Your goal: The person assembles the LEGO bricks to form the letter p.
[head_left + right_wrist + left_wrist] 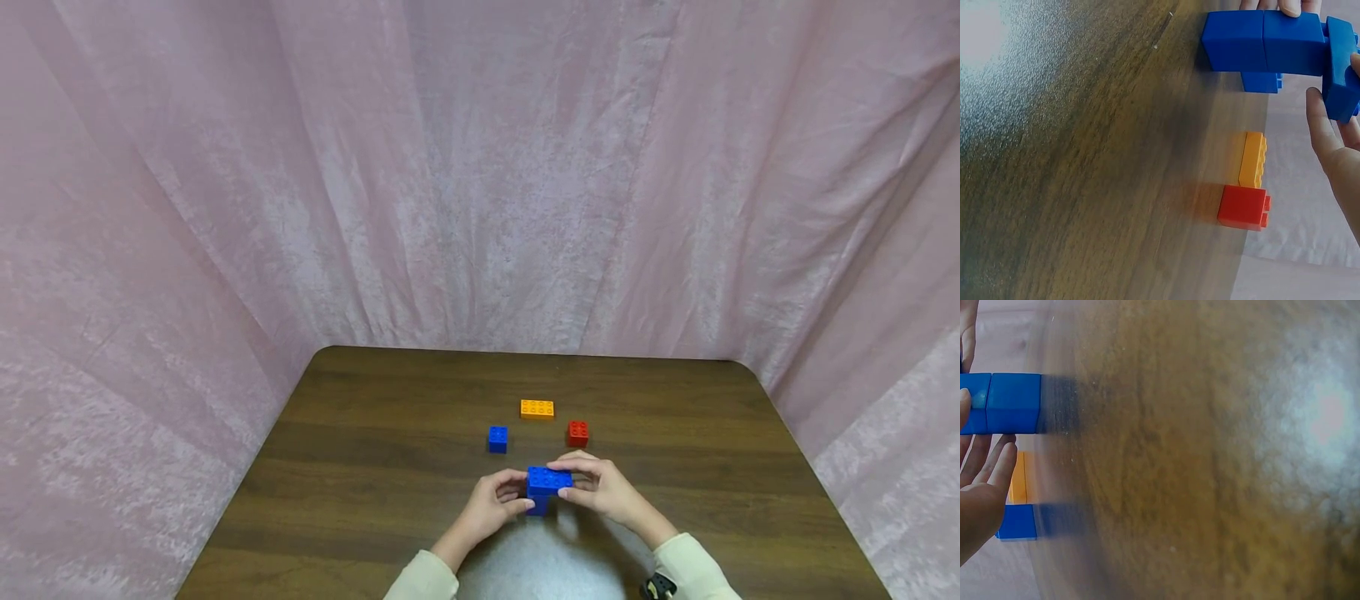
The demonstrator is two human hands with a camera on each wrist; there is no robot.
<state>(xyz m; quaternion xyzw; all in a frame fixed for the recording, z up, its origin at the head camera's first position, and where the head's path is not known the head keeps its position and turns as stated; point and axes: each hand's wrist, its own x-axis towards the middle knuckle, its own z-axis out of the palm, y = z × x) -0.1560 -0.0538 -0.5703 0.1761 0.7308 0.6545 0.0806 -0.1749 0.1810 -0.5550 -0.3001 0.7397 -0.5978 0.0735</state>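
Two square blue bricks stand stacked as a column [1235,40] on the table. My left hand [483,507] grips the column from the left, thumb in front and fingers behind. A longer blue eight-stud brick [547,481] lies across the top, overhanging to the right. My right hand [611,493] pinches this long brick near its right end. In the right wrist view the long brick [1339,69] sits slightly tilted, with a narrow gap and a stud showing between it and the column. The left wrist view shows the column's lower brick [1015,403] standing on the table.
Beyond the hands are a separate square blue brick [498,441], a flat orange brick [537,411] and a square red brick [577,434]. They rest on the brown wooden table [360,467]. Pink curtains [510,208] hang around the table's back and sides.
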